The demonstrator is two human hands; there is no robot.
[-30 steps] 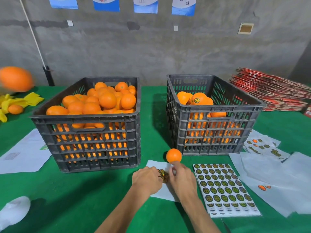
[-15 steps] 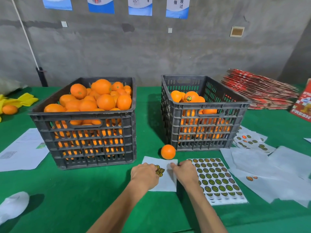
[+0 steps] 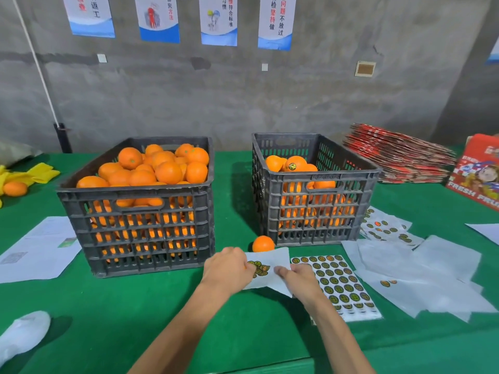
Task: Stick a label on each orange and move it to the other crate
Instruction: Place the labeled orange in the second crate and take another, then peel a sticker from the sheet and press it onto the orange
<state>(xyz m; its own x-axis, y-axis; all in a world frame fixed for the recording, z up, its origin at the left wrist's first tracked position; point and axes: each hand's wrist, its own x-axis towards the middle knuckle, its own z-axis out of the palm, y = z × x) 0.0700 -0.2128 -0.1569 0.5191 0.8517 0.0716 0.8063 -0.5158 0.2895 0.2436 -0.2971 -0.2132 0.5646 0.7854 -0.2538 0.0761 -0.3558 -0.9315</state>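
On the green bench [image 3: 151, 306] a small white backing sheet [image 3: 272, 268] lies between the two hands, its long axis running away from the person toward the crates, its far edge lifted slightly and its near corner pointing down to the right. A few round dark labels [image 3: 259, 268] cluster near its left edge. The left hand [image 3: 229, 268] rests on that edge with fingers curled down over the labels; whether it pinches one cannot be told, because the fingertips are hidden under the knuckles. The right hand [image 3: 299, 279] grips the sheet's right edge between thumb and curled fingers.

A single loose orange [image 3: 263, 244] sits on the bench just beyond the sheet, touching or almost touching the front corner of the right crate [image 3: 316, 211]. That crate is partly filled, and the topmost fruit in it shows a round label [image 3: 292, 166] facing the camera. The left crate [image 3: 140, 225] is heaped above its rim with oranges.

A full sheet of labels [image 3: 340, 284] lies flat right of the hands, its near-left corner covered by the right forearm. Used backing sheets [image 3: 421, 276] overlap farther right. Print on the labels is too small to read. A red fruit box [image 3: 478, 171] is cut off by the right frame edge.
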